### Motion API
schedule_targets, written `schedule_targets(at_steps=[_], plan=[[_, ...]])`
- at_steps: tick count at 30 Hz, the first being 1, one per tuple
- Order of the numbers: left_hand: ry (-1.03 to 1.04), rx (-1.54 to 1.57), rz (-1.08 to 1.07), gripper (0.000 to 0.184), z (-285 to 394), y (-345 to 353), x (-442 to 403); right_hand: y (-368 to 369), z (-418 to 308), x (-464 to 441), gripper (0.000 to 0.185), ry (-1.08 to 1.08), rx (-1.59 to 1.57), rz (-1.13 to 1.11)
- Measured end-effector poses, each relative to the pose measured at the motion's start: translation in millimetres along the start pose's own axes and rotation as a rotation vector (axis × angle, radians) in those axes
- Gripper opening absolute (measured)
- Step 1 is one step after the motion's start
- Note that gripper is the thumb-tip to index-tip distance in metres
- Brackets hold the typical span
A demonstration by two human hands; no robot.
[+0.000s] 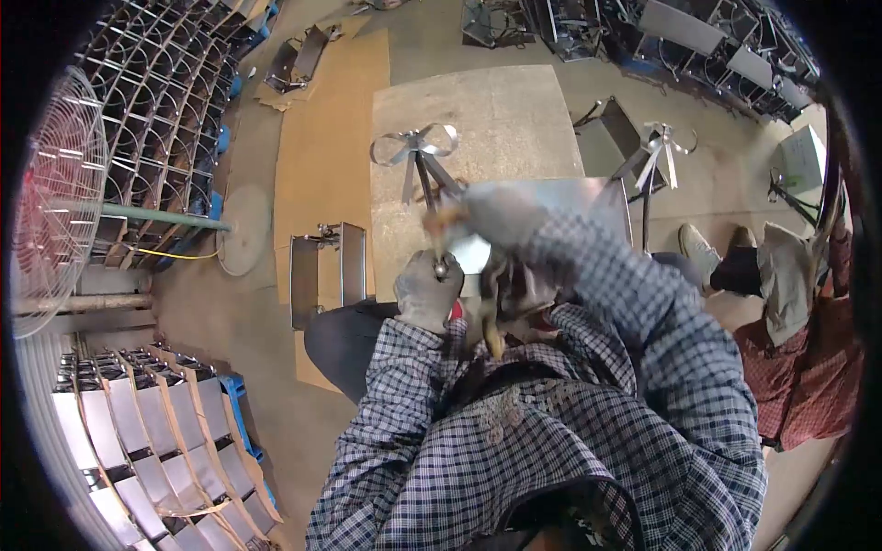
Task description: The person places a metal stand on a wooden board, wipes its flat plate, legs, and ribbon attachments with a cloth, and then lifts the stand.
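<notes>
The gloved left hand (428, 292) grips the near end of a metal piece (428, 184), whose looped bands lie on the pale surface (496, 110). The right hand (501, 216) (blurred, so its grip cannot be told) is just beside the rod. Left of the surface stands a metal frame (353, 264); a round fan (62, 188) is farther left.

The person wears a dark-and-white checked long-sleeved shirt (542, 441) with a pale mottled patch on its front, greyish gloves on both hands (428, 289), and dark trousers (344, 344).
</notes>
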State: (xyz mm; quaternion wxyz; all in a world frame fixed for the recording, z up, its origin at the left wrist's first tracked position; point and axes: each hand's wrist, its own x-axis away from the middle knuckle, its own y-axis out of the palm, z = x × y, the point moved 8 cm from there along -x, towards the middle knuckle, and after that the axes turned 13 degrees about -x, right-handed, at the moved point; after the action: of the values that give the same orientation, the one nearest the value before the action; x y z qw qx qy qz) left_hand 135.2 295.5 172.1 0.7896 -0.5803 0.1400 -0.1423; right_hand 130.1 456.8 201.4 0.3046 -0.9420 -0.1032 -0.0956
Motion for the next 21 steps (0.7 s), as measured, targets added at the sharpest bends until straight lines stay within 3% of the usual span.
schedule_targets(at_steps=[2, 3, 7, 10, 11, 14, 15, 17, 20, 21], plan=[[0.017, 0.065, 0.002, 0.020, -1.0, -2.4, 5.2, -44.1, -0.2, -26.6, 0.027, 0.099, 0.331, 0.066], [0.011, 0.083, 0.030, 0.020, -0.3, -7.1, 5.8, -75.0, -7.7, -32.0, 0.024, 0.193, 0.087, 0.329], [-0.040, -0.013, -0.064, 0.019, -14.7, -11.7, 20.1, -54.9, -4.5, -14.0, 0.025, 0.098, -0.028, 0.433], [-0.065, -0.041, -0.035, 0.022, -14.6, -20.9, 38.6, -14.4, 7.0, 1.4, 0.029, 0.299, -0.381, 0.214], [-0.036, 0.007, -0.023, 0.023, -12.2, -24.8, 41.5, 2.6, 18.9, 1.8, 0.038, 0.321, -0.374, 0.122], [-0.098, -0.073, -0.089, 0.024, -14.9, -19.5, 42.4, 19.4, 4.4, 36.1, 0.032, 0.215, -0.549, 0.159], [-0.112, -0.070, -0.111, 0.025, -14.7, -18.4, 41.2, 36.4, 7.7, 46.0, 0.044, 0.157, -0.768, 0.082], [-0.144, -0.060, -0.162, 0.028, -16.1, -19.3, 41.8, 43.8, 7.6, 68.4, 0.062, 0.132, -0.801, 0.101], [-0.120, 0.322, -0.265, 0.034, -16.5, -33.5, 46.6, 48.5, 9.0, 85.6, 0.068, 0.054, -0.901, 0.107], [-0.101, 0.400, -0.141, 0.047, -14.4, -49.9, 52.3, 49.1, 6.3, 89.5, 0.067, 0.032, -0.973, 0.099]])
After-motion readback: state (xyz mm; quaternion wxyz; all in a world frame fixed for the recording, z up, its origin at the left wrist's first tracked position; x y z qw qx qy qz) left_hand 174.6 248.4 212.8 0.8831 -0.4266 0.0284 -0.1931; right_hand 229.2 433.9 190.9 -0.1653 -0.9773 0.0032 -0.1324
